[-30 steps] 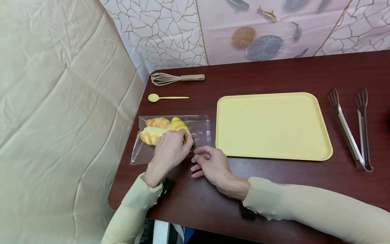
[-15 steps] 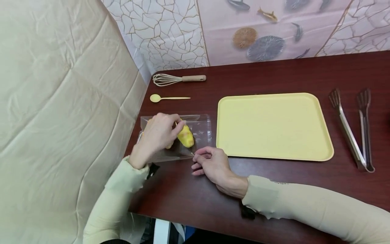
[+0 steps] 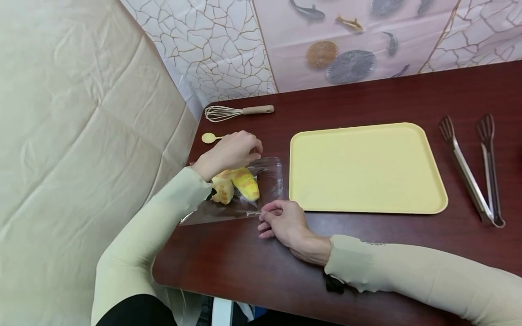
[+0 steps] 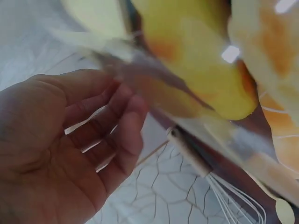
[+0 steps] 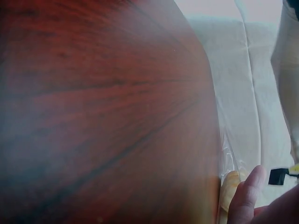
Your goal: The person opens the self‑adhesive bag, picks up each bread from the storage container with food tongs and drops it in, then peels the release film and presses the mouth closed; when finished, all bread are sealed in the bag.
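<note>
A clear plastic bag [image 3: 270, 179] lies on the table with bread rolls in it. A yellow roll [image 3: 247, 184] is plainly visible, and beside it a pale golden-brown roll [image 3: 223, 189] is partly hidden by the left wrist. My left hand [image 3: 235, 151] is over the bag's far edge. In the left wrist view, the left thumb and fingertips pinch the clear film by its edge, though the contact is blurred. My right hand [image 3: 287, 225] pinches the bag's near right corner between thumb and index finger. The right wrist view catches only part of that hand [image 5: 250, 200].
A yellow tray [image 3: 367, 170] lies right of the bag. Metal tongs [image 3: 473, 176] rest at the far right, spread apart. Behind the bag are a whisk [image 3: 238, 112] and a yellow spoon [image 3: 209, 137], its handle partly covered by the left hand. Padded cloth [image 3: 81, 158] borders the left side.
My left hand has moved from the yellow roll, across the bag, to its far edge, uncovering the yellow roll. The right hand stays at the near corner, now pinching the film.
</note>
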